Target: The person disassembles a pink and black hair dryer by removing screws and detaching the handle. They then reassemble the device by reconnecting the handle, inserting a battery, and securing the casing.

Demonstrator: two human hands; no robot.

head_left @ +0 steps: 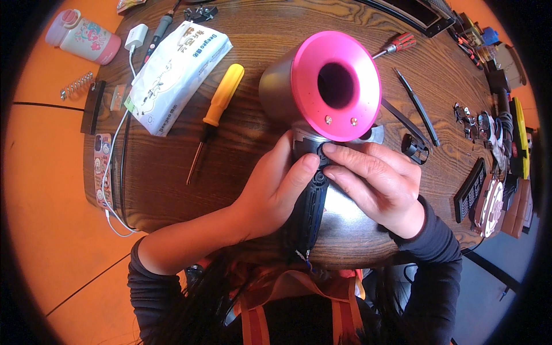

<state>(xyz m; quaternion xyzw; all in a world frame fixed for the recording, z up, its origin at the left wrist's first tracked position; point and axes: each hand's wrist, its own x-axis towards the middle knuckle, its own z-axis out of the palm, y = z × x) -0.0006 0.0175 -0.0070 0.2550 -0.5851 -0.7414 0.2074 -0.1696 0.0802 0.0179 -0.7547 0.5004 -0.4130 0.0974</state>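
A hair dryer (368, 75) with a pink round front and a grey barrel is held upright over the table's near side, its head pointing up. Its handle shows a long black inner part (311, 210), with thin wires at the lower end. My left hand (270, 187) wraps the handle just below the head, thumb on the black part. From the other side, the thumb and index fingertip of my right hand (382, 181) press on the upper black part. Its other fingers curl behind, partly hidden. Two small metal-coloured spots sit on the pink face.
Left of the dryer lie a yellow-handled screwdriver (223, 95), a tissue pack (178, 75), a cased phone (103, 167) and a white cable. Right are a red-handled screwdriver (399, 43), a thin dark tool (418, 109) and a black ring-shaped part (415, 148). A bottle (86, 40) stands far left.
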